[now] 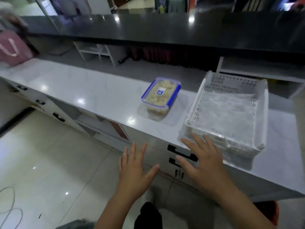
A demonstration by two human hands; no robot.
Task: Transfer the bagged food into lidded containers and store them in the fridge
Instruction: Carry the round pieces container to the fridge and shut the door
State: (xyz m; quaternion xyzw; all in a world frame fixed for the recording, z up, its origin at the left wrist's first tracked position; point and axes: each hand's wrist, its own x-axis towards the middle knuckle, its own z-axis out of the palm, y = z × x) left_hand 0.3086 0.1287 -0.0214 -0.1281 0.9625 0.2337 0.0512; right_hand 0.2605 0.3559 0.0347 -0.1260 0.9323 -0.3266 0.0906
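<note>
A clear container with a blue-rimmed lid (160, 96) stands on the white counter (92, 91), filled with pale food pieces, its lid on. To its right sits a white slotted basket (229, 111) with crumpled clear plastic bags inside. My left hand (136, 169) is spread open in front of the counter's edge, below the container and holding nothing. My right hand (203, 160) is also spread open, its fingertips just short of the basket's near left corner. Neither hand touches the container.
A pink bag (12, 50) sits at the counter's far left. A dark raised ledge (165, 28) runs behind the counter. Drawers with black handles (182, 153) are under the counter edge. A cable (9, 210) lies on the tiled floor at left.
</note>
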